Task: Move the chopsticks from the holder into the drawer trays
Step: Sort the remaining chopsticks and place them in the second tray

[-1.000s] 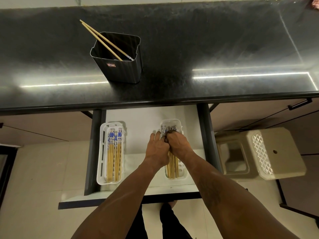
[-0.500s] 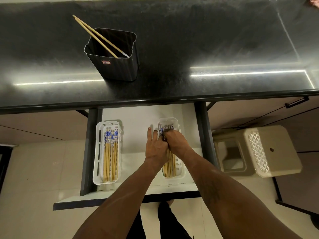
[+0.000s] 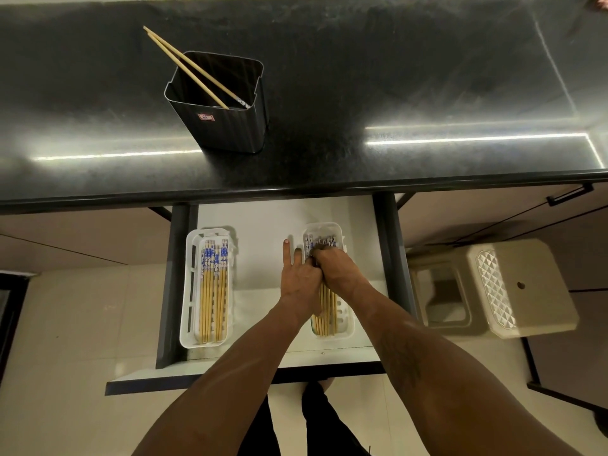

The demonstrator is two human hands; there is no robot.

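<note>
two chopsticks (image 3: 194, 68) are left in the black holder (image 3: 219, 103), leaning out over its far left corner, their patterned tips down inside by the near right wall. the holder stands on the dark tabletop (image 3: 362, 77), left of the middle, back from the near edge.

below the tabletop the drawer (image 3: 263, 225) is pulled open, white inside, with two white trays lying lengthwise. the left tray (image 3: 190, 291) holds a neat row of chopsticks (image 3: 214, 291), blue-and-white ends pointing far, bare wooden ends near. the right tray (image 3: 345, 324) holds another bundle (image 3: 325, 317), and both hands are down on it.

the right hand (image 3: 335, 269) is curled over the patterned ends of that bundle, fingers folded down onto them; it looks like a pinch on the sticks, though the knuckles hide the fingertips so i can't be sure. the left hand (image 3: 301, 278) sits just beside it, touching it, at the tray's left rim. one finger (image 3: 286, 255) is stretched straight out toward the far side over the drawer floor, the others bent in toward the sticks.

both forearms run down toward the near edge of the view. to the right of the drawer, on the pale tiled floor (image 3: 82, 324), stands a cream plastic stool (image 3: 493, 284) with a quilted pattern on top.
</note>
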